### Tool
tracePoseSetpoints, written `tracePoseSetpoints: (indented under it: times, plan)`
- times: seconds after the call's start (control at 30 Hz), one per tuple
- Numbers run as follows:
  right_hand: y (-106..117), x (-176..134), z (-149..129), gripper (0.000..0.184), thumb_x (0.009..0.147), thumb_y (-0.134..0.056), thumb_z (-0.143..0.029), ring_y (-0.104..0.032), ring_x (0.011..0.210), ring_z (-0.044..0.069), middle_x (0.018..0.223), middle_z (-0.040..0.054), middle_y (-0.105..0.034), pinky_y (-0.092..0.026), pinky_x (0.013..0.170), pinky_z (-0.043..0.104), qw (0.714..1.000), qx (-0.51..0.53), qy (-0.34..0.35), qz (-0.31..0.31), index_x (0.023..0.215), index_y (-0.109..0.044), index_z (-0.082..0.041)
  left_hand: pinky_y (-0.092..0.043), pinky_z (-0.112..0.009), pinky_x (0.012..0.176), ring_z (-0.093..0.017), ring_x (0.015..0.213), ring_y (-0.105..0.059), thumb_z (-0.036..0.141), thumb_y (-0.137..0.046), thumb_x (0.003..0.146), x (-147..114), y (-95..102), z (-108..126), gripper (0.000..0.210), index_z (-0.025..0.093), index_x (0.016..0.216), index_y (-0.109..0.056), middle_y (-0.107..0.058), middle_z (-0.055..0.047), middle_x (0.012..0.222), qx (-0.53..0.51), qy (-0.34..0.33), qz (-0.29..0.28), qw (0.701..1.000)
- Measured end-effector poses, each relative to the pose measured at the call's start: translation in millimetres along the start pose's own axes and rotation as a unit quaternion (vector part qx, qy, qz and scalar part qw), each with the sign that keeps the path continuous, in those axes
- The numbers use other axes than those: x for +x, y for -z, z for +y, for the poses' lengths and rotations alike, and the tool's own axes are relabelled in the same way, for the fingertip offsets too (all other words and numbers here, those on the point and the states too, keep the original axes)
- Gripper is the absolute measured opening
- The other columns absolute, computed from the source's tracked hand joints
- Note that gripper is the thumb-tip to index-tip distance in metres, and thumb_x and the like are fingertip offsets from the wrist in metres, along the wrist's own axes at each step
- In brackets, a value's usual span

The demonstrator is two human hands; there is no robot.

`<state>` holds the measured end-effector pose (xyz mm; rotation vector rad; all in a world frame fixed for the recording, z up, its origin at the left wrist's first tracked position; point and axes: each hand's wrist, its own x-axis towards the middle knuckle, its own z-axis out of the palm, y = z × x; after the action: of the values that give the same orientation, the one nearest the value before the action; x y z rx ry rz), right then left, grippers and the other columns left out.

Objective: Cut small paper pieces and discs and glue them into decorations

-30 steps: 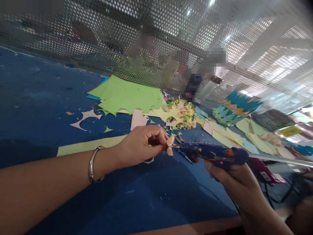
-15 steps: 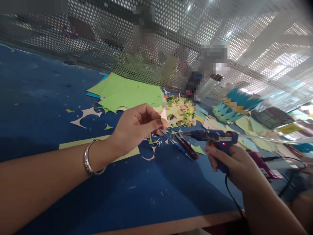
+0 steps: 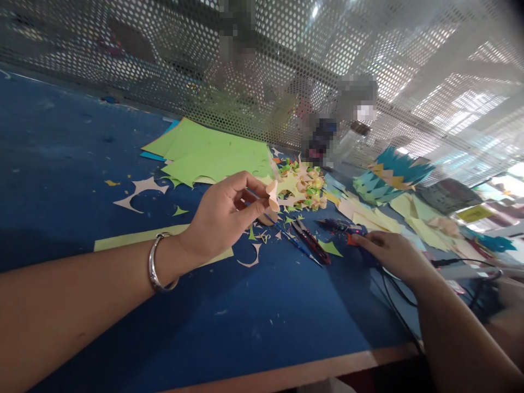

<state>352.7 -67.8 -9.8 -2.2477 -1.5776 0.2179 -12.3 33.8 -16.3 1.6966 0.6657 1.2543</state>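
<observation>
Small curled peach paper piece [image 3: 273, 197] pinched between left hand's [image 3: 221, 213] thumb and fingers, above the blue table's [image 3: 229, 322] middle, right hand [image 3: 391, 251] on a glue gun [image 3: 341, 226] toward its right edge, grip too hidden to tell, green sheets [image 3: 221, 155] near the far edge.

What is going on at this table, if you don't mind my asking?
The person's left hand pinches a small curled peach paper piece. The right hand holds a blue glue gun low at the blue table, apart from that paper; whether the gun rests there is hard to tell. Between the hands lie a slim blue tool and a red-handled tool, with a heap of small paper pieces beyond them.
</observation>
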Motion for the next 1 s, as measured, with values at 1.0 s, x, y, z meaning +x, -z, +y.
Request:
tracePoseSetpoints:
  times: [1.0]
  plan:
    - [-65,-12,-146,0.019,0.101,-0.05,-0.016,-0.067,0.088,0.018,0.097,0.0079,-0.07,-0.051,0.079,0.031,0.894,0.014,0.435,-0.107,0.101,-0.069,-0.017,-0.053,-0.02,0.061,-0.01,0.069,-0.066,0.019,-0.067,0.089,3,4.0,-4,0.002,0.019,0.091,-0.066,-0.073,0.0,0.089,0.079,0.001,-0.046,0.996]
